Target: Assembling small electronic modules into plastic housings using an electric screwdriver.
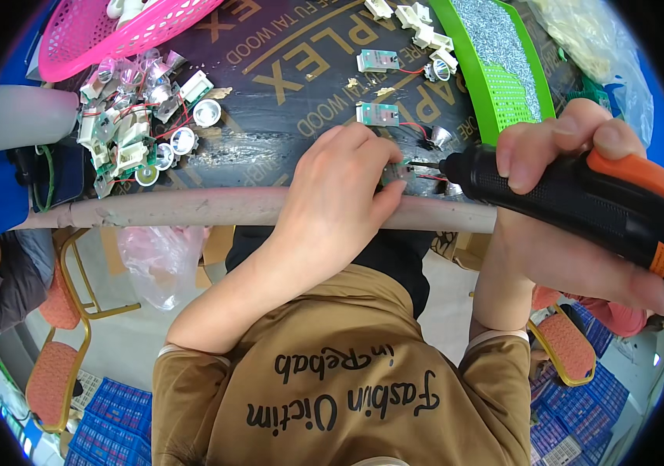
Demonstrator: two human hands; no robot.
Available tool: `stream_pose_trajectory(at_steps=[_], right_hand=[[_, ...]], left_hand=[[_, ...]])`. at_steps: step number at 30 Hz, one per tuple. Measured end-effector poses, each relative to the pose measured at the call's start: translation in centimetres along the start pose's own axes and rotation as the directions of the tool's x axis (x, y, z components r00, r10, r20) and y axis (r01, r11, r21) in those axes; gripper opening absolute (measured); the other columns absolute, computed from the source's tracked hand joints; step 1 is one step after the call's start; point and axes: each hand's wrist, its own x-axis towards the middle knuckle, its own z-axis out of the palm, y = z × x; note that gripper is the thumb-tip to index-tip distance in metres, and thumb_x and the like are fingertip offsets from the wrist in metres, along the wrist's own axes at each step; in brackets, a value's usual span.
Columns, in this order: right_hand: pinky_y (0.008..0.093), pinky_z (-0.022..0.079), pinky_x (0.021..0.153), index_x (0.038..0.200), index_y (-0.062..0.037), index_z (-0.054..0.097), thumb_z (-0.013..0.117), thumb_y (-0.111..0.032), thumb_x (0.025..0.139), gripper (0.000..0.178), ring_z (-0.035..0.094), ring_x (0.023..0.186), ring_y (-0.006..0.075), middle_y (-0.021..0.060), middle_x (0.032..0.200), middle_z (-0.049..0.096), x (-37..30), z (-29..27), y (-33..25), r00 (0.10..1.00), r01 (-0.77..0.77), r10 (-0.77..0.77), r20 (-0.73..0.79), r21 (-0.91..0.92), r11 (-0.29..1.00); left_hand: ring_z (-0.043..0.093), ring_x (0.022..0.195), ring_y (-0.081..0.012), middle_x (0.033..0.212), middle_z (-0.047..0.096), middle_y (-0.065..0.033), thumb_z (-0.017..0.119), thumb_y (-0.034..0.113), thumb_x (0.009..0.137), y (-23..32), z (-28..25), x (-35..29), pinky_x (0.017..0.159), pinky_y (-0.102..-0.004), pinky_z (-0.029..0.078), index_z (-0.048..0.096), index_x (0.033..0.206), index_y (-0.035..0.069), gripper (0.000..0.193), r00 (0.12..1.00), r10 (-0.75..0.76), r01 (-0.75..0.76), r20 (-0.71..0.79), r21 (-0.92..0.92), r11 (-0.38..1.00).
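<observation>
Power screwdriver [580, 205] at circuit board [399, 174]
Left hand [344, 185] pinches the board at the bench's [215, 204] near edge; right hand [553, 252] grips the screwdriver.

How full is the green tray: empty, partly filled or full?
Partly filled: small silvery pieces cover the green tray's far part; its slotted near end shows bare green.

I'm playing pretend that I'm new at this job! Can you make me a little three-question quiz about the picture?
1. What does the right hand hold?
a) a spoon
b) a screwdriver
c) a cup

2. True or false: the pink basket is left of the green tray.

3. Fill in: the left hand holds a small part with a ____ circuit board.

Key: 1. b; 2. true; 3. green.
</observation>
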Motion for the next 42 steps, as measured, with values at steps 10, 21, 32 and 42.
stream_pose_trajectory(at_steps=[10,21,32,42], right_hand=[[0.0372,0.042,0.057,0.118,-0.0035,0.057,0.049,-0.095,0.060,0.109,0.055,0.060,0.0226,0.0135,0.105,0.055,0.1,0.2,0.4,0.999,0.027,-0.027,0.025,-0.029,0.999],[0.0368,0.042,0.058,0.120,-0.0043,0.056,0.051,-0.095,0.058,0.110,0.054,0.059,0.0213,0.0116,0.104,0.054,0.0,0.5,-0.3,1.000,0.014,-0.015,-0.015,-0.048,0.999],[0.0376,0.043,0.058,0.119,-0.0043,0.056,0.050,-0.096,0.057,0.111,0.055,0.060,0.0215,0.0114,0.106,0.054,0.6,1.0,-0.5,1.000,0.005,-0.003,0.024,-0.065,0.998],[0.0383,0.044,0.057,0.118,-0.0037,0.057,0.049,-0.097,0.056,0.112,0.056,0.060,0.0216,0.0115,0.105,0.054,0.7,0.8,-0.2,0.995,-0.007,0.020,0.101,-0.122,0.992]], left_hand=[[0.058,0.090,-0.0346,0.087,0.059,-0.0143,0.072,0.007,0.074,0.1,-0.2,0.2,0.080,-0.0445,0.048,0.063,0.089,0.000,0.020,0.997,-0.039,0.043,0.059,-0.053,0.998],[0.057,0.091,-0.0342,0.088,0.058,-0.0137,0.072,0.007,0.073,0.7,-0.1,0.2,0.079,-0.0439,0.048,0.061,0.085,0.001,0.017,0.998,-0.045,0.044,0.047,0.019,0.999],[0.058,0.090,-0.0335,0.086,0.058,-0.0130,0.074,0.005,0.070,0.4,-0.1,0.2,0.079,-0.0437,0.048,0.063,0.084,0.000,0.018,0.998,-0.046,0.048,0.050,-0.034,0.998],[0.059,0.092,-0.0346,0.087,0.060,-0.0143,0.074,0.007,0.071,0.7,-0.4,0.4,0.082,-0.0435,0.048,0.063,0.084,-0.001,0.019,0.992,-0.094,0.095,0.084,-0.020,0.995]])
